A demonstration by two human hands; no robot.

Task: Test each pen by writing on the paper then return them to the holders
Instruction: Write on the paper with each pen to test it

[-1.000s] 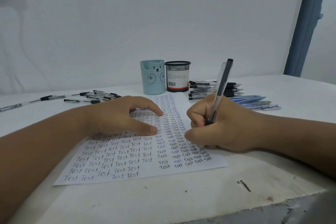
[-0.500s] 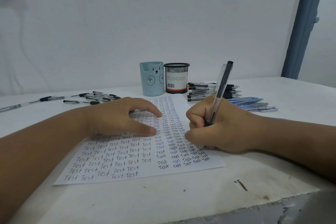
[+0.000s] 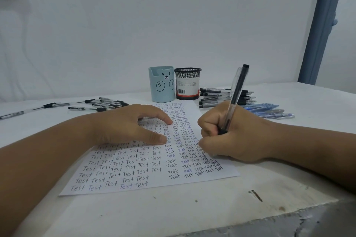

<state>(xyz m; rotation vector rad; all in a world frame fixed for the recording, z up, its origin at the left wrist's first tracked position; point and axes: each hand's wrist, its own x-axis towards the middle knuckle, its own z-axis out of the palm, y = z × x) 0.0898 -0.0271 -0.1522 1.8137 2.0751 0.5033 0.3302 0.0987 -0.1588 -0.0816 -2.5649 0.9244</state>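
The white counter (image 3: 269, 188) carries the paper (image 3: 134, 175), covered in rows of "Test". Left hand (image 3: 127, 125): fingers spread and relaxed, resting flat on the paper. Right hand (image 3: 231, 136): fingers curled around a clear black-capped pen (image 3: 236, 94), tip at the paper's right side. Behind stand the blue holder (image 3: 161, 84) and mesh holder (image 3: 187, 83), with loose pens (image 3: 215, 97) just beside them.
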